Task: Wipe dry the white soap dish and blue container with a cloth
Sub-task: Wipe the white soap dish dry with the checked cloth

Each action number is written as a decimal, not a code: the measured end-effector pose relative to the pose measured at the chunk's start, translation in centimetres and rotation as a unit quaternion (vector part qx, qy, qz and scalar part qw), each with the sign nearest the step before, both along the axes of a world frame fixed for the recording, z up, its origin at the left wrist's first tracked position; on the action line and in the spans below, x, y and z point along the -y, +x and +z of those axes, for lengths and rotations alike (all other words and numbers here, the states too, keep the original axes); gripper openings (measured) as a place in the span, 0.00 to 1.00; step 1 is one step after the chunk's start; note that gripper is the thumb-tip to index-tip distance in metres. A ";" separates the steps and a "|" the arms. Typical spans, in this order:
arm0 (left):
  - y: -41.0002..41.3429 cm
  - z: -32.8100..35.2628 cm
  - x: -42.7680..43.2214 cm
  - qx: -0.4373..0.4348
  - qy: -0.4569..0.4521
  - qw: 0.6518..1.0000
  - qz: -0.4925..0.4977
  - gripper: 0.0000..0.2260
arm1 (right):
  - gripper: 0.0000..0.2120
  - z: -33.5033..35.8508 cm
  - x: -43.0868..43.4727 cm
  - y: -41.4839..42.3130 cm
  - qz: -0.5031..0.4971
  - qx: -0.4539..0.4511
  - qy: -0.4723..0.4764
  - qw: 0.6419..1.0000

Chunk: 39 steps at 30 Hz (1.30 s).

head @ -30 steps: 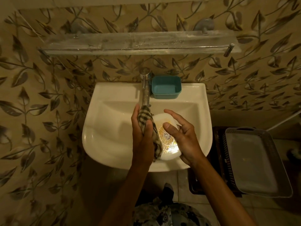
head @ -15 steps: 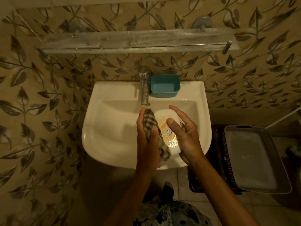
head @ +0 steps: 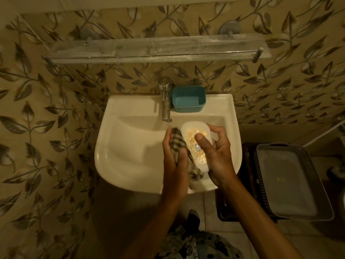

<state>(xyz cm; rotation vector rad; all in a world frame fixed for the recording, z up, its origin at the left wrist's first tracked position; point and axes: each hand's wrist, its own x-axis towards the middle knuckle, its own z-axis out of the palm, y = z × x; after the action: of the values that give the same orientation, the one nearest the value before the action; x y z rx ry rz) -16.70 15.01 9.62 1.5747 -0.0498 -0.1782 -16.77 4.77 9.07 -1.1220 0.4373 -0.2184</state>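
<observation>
Compared with the earlier frame, both hands sit slightly farther right over the sink. Right hand is clamped on the white soap dish, thumb across its face, fingers behind its far edge. Dish is oval, tilted, with gold ornament at its centre. Left hand is closed around the checked cloth, which touches the dish's left edge. Blue container stands on the sink ledge beside the tap.

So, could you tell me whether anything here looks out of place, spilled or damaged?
Nothing stands out. The right hand holds the white soap dish over the sink, the left hand presses the checked cloth to it, and the blue container sits upright beside the tap.
</observation>
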 end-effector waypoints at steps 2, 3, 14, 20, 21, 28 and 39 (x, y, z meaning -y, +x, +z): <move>2.8 1.1 -0.6 0.023 0.005 1.000 -0.003 0.24 | 0.18 0.1 -0.1 -0.3 0.045 0.015 -0.002 0.999; 3.8 1.5 -0.8 0.032 -0.006 0.999 0.002 0.24 | 0.18 0.2 -0.1 -0.4 0.064 0.019 -0.008 0.998; -4.1 -1.2 0.3 -0.051 -0.017 0.998 -0.018 0.29 | 0.16 -0.1 1.2 0.8 -0.022 0.000 -0.016 1.000; 1.4 0.0 -0.8 -0.016 0.009 1.000 0.018 0.26 | 0.16 -0.4 0.4 -0.3 0.068 0.017 -0.040 0.997; 2.1 0.1 -1.1 -0.023 0.002 1.000 0.019 0.25 | 0.16 -0.4 0.5 -0.3 0.082 0.012 -0.037 0.996; 2.5 -0.8 -1.8 -0.121 -0.104 0.983 0.088 0.25 | 0.20 -2.2 0.8 0.1 0.066 -0.062 0.051 0.995; -1.7 -1.6 0.1 -0.040 -0.100 0.985 0.133 0.24 | 0.12 -3.2 -1.5 -1.2 -0.120 -0.055 0.098 0.986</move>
<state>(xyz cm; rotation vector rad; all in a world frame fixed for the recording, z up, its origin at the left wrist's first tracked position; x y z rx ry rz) -18.40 14.94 7.99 1.3580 0.2000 -0.0246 -17.97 6.23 5.92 -0.8894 0.6785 -0.3173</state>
